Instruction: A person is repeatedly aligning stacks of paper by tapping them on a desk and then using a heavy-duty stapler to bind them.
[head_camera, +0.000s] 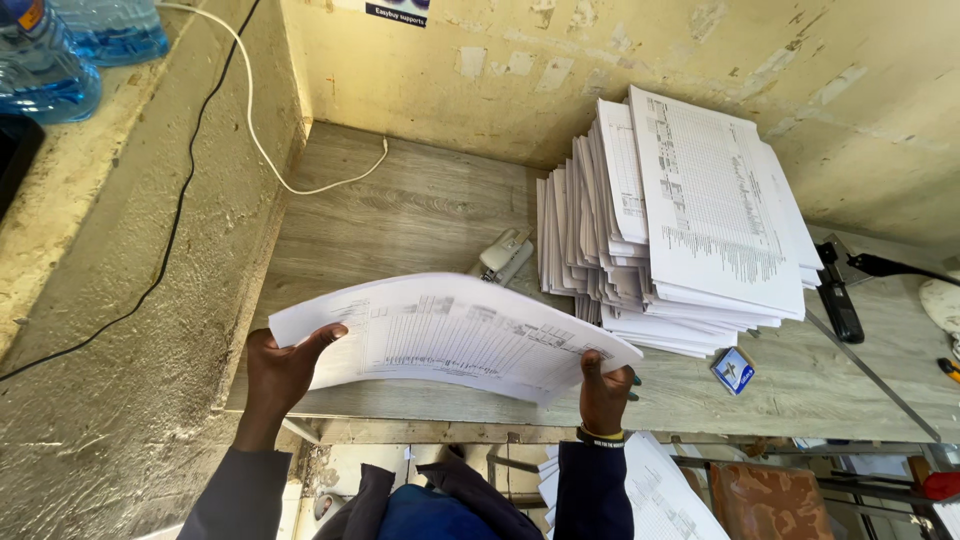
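A thin sheaf of printed white sheets (450, 335) with table grids is held flat and slightly bowed above the near edge of a grey wood-grain table (400, 210). My left hand (283, 370) grips its left corner, thumb on top. My right hand (605, 388) grips its right corner; a dark wristband sits on that wrist. Behind the sheaf, a grey stapler (503, 255) lies on the table. A tall, fanned stack of printed sheets (680, 230) stands at the back right against the wall.
A small blue box (733, 370) lies by the stack. A black stapler-like tool (838, 300) rests at the right. White and black cables (260, 140) run down the concrete ledge, where blue water bottles (60, 50) stand. More printed sheets (660, 495) lie below the table.
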